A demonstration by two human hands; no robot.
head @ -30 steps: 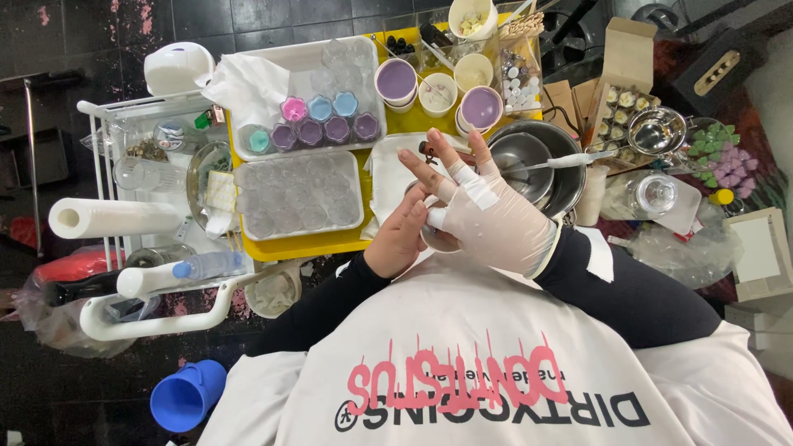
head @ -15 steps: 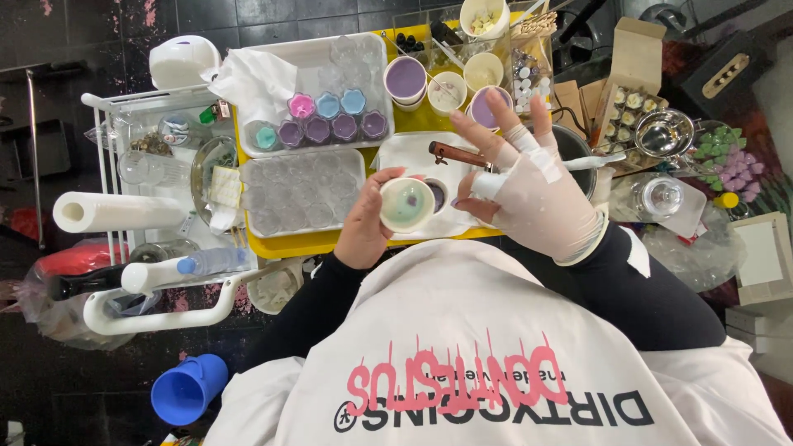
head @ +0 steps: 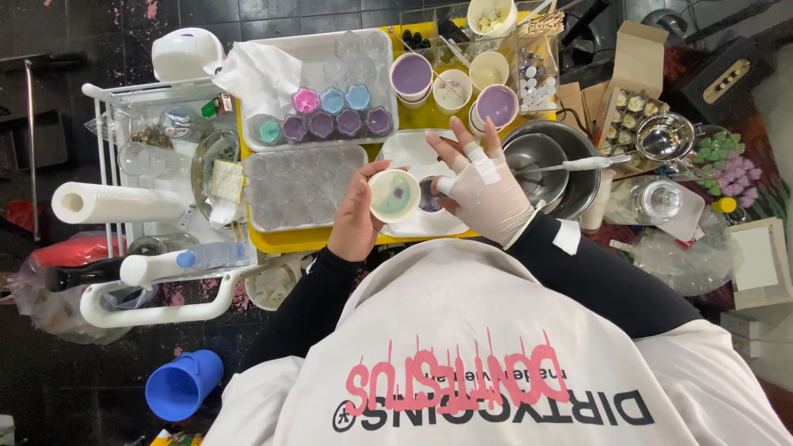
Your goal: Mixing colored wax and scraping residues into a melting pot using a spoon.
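My bare left hand (head: pixel 355 219) holds a small white cup (head: pixel 394 196) tipped toward me, with pale green and purple residue inside. My right hand (head: pixel 486 188) wears a white glove with taped fingers. It hovers just right of the cup with its fingers spread, above a white tray (head: pixel 405 153). A small dark purple piece (head: pixel 429 198) shows between the thumb and the cup; whether the hand touches it is unclear. Both hands are over a yellow table (head: pixel 314 239).
Behind the hands stand a tray of coloured flower moulds (head: pixel 330 116), a clear mould tray (head: pixel 301 186), purple-filled cups (head: pixel 411 76), and metal bowls (head: pixel 545 161) holding a spoon. A paper roll (head: pixel 111 202) and a white cart (head: pixel 149 157) are at the left, a blue cup (head: pixel 183 384) is on the floor, and boxes are at the right.
The right hand has come off the cup and shifted right with its fingers spread. The left hand has turned the cup so its inside faces me.
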